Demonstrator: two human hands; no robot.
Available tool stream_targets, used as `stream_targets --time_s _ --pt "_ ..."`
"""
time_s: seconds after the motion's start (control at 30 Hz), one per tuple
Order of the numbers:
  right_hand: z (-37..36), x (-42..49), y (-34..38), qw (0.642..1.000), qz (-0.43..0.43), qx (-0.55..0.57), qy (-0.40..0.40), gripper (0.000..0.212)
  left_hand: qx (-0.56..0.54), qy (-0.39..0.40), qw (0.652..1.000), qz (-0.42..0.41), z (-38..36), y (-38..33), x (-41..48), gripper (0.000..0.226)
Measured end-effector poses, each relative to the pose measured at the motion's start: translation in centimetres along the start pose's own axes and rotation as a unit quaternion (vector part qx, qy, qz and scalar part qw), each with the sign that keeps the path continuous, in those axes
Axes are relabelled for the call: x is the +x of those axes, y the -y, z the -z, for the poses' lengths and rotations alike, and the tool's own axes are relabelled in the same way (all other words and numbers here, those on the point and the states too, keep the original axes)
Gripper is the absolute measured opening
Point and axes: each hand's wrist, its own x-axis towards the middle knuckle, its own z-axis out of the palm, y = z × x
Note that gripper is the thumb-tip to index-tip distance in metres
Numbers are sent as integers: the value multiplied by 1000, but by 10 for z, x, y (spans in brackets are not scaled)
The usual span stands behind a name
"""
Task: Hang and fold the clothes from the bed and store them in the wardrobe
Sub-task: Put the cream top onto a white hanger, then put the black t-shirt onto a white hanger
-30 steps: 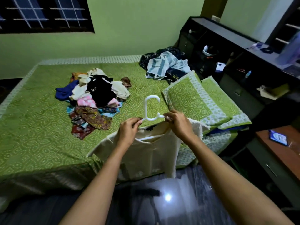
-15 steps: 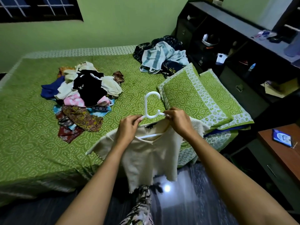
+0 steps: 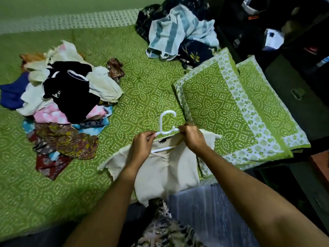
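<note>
Pinching cream top (image 3: 169, 168) onto hanger (image 3: 166, 132) — left hand (image 3: 142, 147), right hand (image 3: 192, 138) — above the green bed (image 3: 142, 86).

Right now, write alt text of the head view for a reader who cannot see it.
A person's left hand grips a cream knit top at its neckline while the right hand pinches the white plastic hanger inside it, above the edge of a green patterned bed. A heap of mixed clothes lies to the left, two green pillows to the right.
</note>
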Motion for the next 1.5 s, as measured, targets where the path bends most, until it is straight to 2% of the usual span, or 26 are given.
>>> stream_targets --time_s 0.1,0.17,0.3,0.43,0.5,0.57,0.7,0.8,0.97,1.07,1.3,1.5 --pt "-20 35 -4 995 -39 89 13 28 27 -6 999 44 -10 13 32 26" --pt "-35 50 -4 980 -102 169 34 34 11 -6 995 99 -18 18 44 32" --pt "-49 52 2 892 -251 368 78 49 -54 22 977 204 -29 19 46 39" --pt "-48 45 6 814 -300 485 110 45 -121 33 953 274 -31 19 40 43" --pt "-45 42 8 793 -316 510 108 57 -187 31 937 293 -27 15 36 47" --pt "-41 37 14 789 -308 521 109 65 -235 29 924 301 -22 7 32 52" --pt "-24 13 32 789 -271 540 112 57 -311 -5 899 307 -4 -17 11 54" --pt "-12 -10 49 793 -235 551 110 58 -352 -20 891 285 14 -35 -16 56" --pt "6 -53 96 798 -162 569 115 57 -382 -102 890 227 59 -56 -77 58" --pt "12 -80 132 805 -111 568 133 61 -406 -158 877 205 92 -62 -115 57" --pt "16 -134 243 825 8 536 180 54 -429 -246 853 165 191 -48 -196 58" --pt "-22 -172 385 823 87 510 235 54 -436 -351 818 135 304 -1 -268 56"
